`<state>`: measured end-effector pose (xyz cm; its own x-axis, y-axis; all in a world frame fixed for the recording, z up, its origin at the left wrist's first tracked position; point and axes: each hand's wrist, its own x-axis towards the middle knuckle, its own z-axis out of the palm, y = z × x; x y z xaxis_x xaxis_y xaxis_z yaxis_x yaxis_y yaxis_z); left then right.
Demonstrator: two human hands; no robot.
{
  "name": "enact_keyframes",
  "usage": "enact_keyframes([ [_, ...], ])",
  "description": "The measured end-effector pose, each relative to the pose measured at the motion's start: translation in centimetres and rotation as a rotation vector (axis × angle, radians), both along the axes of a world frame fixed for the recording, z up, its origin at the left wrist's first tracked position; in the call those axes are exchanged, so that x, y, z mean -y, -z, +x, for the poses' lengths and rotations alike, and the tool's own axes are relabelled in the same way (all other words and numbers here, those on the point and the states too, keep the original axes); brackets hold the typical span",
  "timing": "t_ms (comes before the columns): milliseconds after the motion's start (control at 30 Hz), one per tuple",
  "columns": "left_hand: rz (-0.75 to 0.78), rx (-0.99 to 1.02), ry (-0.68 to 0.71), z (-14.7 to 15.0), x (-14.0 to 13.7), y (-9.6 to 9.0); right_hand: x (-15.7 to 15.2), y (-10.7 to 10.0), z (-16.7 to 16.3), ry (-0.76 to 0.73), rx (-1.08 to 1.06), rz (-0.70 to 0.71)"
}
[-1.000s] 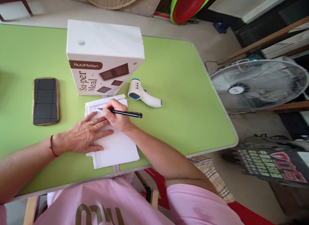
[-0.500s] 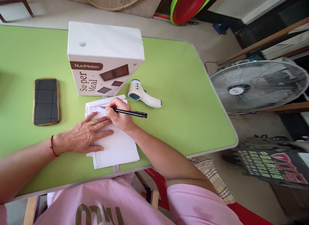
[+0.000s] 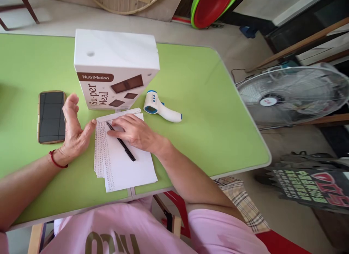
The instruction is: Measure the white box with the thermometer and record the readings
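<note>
A black pen (image 3: pixel 125 149) lies slanted across a stack of white paper sheets (image 3: pixel 133 174), whose left edges bear rows of small handwriting. My right hand (image 3: pixel 136 132) rests on the upper part of the sheets. Its fingers are loosely stretched, and the thumb side touches or covers part of the pen without a grip around it. My left hand (image 3: pixel 75 132), with a red cord bracelet at the wrist, is raised between the sheets and a dark phone (image 3: pixel 51 117). Its fingers are open with nothing in them, and the thumb tip is near the paper's upper left corner.
A white NutriMotion box (image 3: pixel 117 50) stands upright behind the papers. Right of it lies a white and blue infrared thermometer (image 3: pixel 160 107). The green table (image 3: pixel 212 123) ends at a rounded right edge, beyond which stands a fan (image 3: pixel 286 97).
My left hand has lifted off the sheets and moved left, turning on its side. The pen, held in my right hand before, now lies on the paper with that hand loosened over it.
</note>
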<state>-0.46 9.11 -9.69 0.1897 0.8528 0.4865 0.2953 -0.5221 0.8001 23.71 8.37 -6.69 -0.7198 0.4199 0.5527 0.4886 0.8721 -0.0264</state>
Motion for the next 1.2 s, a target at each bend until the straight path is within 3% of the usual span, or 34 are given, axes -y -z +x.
enact_keyframes([
  [100,-0.049,0.010,0.060,-0.3,-0.4,1.5,-0.4,0.2,0.5,0.059,-0.230,-0.006],
  [233,-0.078,-0.010,0.113,-0.6,-0.3,2.2,-1.4,1.1,1.5,0.380,-0.691,-0.115],
  [333,-0.136,-0.011,0.122,-0.8,-0.3,2.1,-1.8,2.1,1.3,0.564,-0.786,-0.296],
  [500,-0.169,-0.150,0.137,-1.4,-0.4,0.9,-1.1,3.2,0.2,0.473,-0.534,-0.556],
  [700,0.003,-0.230,0.116,-0.9,-0.2,-0.7,-0.7,3.0,0.3,0.359,-0.570,-0.661],
  [833,0.082,-0.124,0.092,-0.1,-0.1,-1.1,-1.0,2.5,0.6,0.315,-0.638,-0.687],
  [967,0.052,-0.031,0.147,0.7,-0.1,-1.6,-0.9,2.5,0.5,0.281,-0.688,-0.687],
  [1200,0.057,0.023,0.120,1.1,-0.4,-2.1,-0.4,2.5,0.4,0.245,-0.697,-0.582],
])
